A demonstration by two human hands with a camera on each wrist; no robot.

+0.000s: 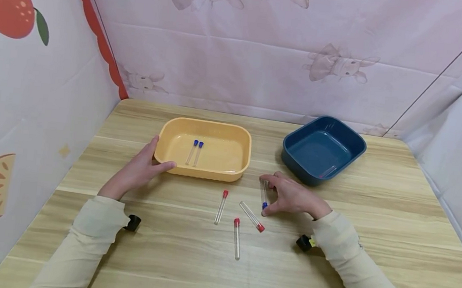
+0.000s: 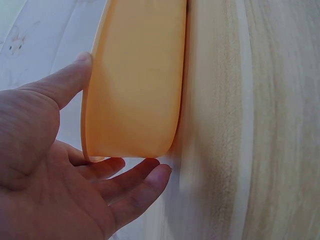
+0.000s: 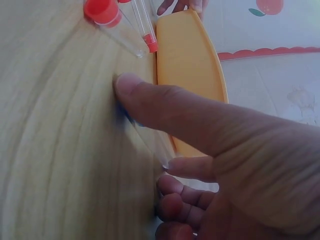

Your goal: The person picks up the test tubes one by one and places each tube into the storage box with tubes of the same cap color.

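My left hand holds the left front corner of a yellow plastic basin, thumb at the front rim and fingers against the end wall. Two blue-capped test tubes lie inside it. On the table to the right, my right hand spans a clear test tube with a blue cap. Its thumb is at the capped end and the index finger at the other. In the right wrist view, the thumb and palm hide most of this tube. Three red-capped test tubes lie beside that hand.
A dark blue basin stands behind my right hand, with a red-capped tube at its bottom. The wooden table meets printed cloth walls at the back and sides.
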